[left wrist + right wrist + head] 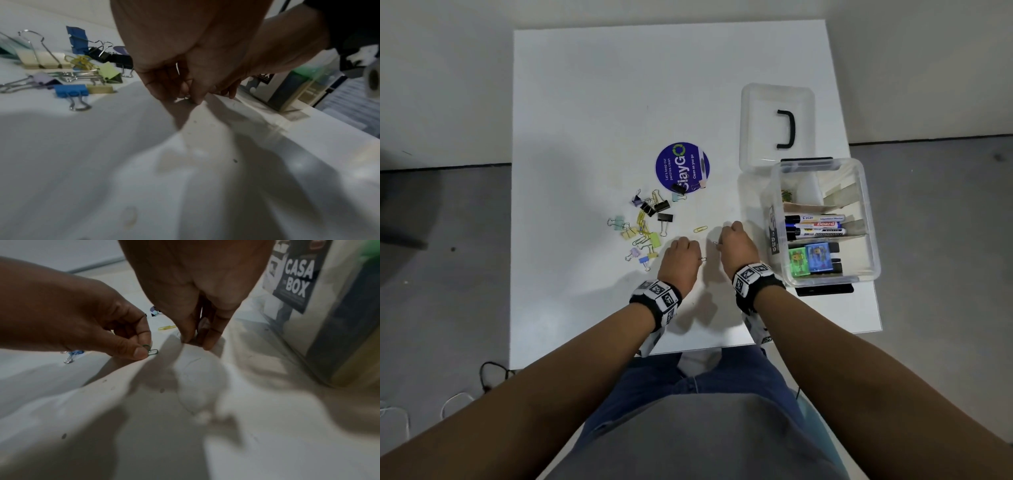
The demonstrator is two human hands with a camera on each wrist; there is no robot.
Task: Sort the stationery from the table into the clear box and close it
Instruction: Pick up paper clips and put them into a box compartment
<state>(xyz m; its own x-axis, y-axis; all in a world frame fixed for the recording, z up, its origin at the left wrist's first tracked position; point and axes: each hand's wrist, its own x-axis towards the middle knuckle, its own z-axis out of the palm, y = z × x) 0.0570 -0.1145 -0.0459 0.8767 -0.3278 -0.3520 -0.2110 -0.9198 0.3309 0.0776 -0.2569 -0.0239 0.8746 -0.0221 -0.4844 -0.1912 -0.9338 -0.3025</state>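
Observation:
My left hand (697, 255) is low on the white table (585, 102) and pinches a green paper clip (151, 351) between thumb and forefinger. Just right of it, my right hand (722, 240) has its fingertips (208, 345) pressed together on the table, pinching a small silver paper clip (717, 243) that is mostly hidden. A yellow paper clip (701, 229) lies loose just beyond both hands. A heap of coloured and black binder clips (647, 226) lies to the left. The open clear box (873, 240) stands at the right with markers (815, 226) and small coloured items inside.
The box's clear lid (753, 137) with its black handle lies behind the box. A round purple sticker (674, 161) sits mid-table with binder clips on its near edge. The box stands close to the table's right edge. Cables lie on the floor at lower left.

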